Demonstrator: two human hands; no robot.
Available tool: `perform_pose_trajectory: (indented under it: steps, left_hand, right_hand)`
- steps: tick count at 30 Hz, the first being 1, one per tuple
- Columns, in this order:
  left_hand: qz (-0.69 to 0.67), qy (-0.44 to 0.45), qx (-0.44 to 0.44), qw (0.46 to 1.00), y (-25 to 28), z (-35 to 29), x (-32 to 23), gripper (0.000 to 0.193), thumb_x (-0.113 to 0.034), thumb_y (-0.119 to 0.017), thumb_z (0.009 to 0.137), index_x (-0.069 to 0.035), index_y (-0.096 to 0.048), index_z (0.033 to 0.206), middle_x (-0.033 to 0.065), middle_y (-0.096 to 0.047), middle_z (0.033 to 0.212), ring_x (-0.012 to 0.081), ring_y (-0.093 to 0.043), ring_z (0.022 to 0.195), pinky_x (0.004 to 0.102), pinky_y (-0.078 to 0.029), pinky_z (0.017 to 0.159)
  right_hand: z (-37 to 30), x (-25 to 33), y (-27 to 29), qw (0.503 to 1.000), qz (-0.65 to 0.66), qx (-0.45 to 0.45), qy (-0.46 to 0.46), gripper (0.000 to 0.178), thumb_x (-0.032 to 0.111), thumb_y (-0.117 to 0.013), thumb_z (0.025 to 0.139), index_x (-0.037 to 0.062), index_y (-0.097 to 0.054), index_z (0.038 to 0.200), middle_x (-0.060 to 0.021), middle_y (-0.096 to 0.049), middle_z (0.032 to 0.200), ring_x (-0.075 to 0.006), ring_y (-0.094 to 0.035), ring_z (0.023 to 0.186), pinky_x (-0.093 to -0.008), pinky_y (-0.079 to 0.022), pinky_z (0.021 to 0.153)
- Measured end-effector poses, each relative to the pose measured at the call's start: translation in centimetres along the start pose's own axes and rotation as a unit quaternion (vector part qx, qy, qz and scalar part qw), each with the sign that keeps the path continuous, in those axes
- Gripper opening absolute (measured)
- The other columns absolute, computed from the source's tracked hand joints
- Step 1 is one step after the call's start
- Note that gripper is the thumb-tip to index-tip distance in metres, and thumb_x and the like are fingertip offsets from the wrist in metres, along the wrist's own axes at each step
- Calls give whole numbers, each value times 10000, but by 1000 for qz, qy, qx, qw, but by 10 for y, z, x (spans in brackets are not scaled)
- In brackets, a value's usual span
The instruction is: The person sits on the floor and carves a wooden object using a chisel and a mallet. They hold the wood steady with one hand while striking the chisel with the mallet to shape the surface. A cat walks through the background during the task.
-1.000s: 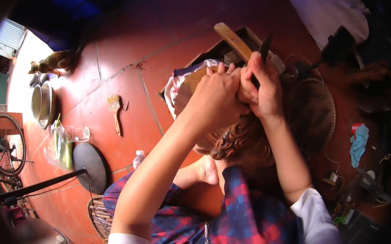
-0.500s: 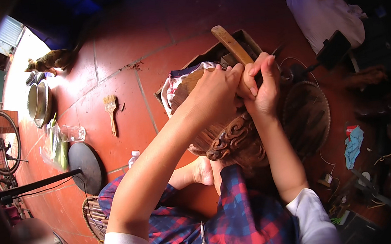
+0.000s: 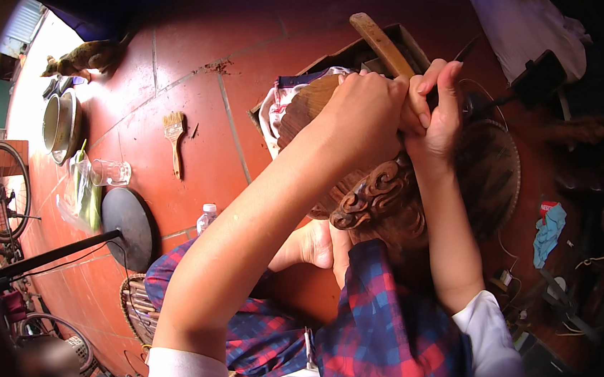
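My left hand [image 3: 369, 114] is closed in a fist over a dark brown piece of carved wood [image 3: 373, 195] with scrolled relief. Pressed against it is my right hand [image 3: 435, 108], its fingers curled and its thumb raised. Whatever they grip between them is hidden by the fingers. Just beyond the hands, a flat wooden bar [image 3: 380, 44] slants up from an open box [image 3: 415, 43]. A white and dark patterned cloth [image 3: 285, 107] lies at the wood's far left edge. My bare foot [image 3: 315, 245] is close to the near side of the wood.
On the red tiled floor lie a paintbrush [image 3: 175, 143], a glass [image 3: 111, 172] and a bag of green vegetables [image 3: 87, 196]. A round black stand base [image 3: 132, 228] is at left, near a bottle [image 3: 206, 217]. A blue cloth [image 3: 550, 233] and a white sack [image 3: 526, 29] lie right.
The whole view has shifted, so the scene sits somewhat higher and further right. Both hands keep nearly the same closed pose over the carved wood.
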State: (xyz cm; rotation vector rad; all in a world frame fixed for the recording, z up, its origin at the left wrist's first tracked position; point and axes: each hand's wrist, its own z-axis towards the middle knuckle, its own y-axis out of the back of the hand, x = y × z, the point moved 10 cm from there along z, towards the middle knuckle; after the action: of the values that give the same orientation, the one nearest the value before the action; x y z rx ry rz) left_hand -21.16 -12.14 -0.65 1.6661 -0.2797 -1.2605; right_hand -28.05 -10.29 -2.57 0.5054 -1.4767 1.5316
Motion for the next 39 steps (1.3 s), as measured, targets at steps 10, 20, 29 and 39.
perform_pose_trajectory:
  steps: [10,20,29,39]
  left_hand:
    - [7,-27,-31,999,0,-2,-4,410,-162,-773,614,-33,-552,934,167,-646,775,369,-630,802,430,-499,718]
    - [-41,29,41,998,2,-4,3,428,-155,-772,607,-52,-549,957,169,-635,925,356,-598,924,421,-459,830]
    - [-2,0,13,1000,1,-4,0,442,-148,-768,626,-24,-538,982,206,-623,968,386,-596,938,451,-461,832]
    - [-2,-2,40,999,-6,-4,5,488,-135,-767,618,-34,-519,1025,201,-629,946,374,-601,944,449,-477,810]
  right_hand:
    - [-3,-1,0,1000,23,0,7,471,525,-310,976,126,-441,764,26,-301,458,-67,-184,345,-229,-162,344]
    - [0,4,-8,999,23,36,32,450,485,-367,979,101,-437,753,-5,-322,456,-79,-217,340,-249,-179,335]
    - [-2,3,-6,998,30,22,42,484,545,-305,968,123,-433,767,29,-305,447,-70,-179,325,-223,-163,323]
    - [-6,10,-12,996,53,32,67,506,560,-303,960,118,-438,756,22,-305,440,-69,-182,329,-228,-154,336]
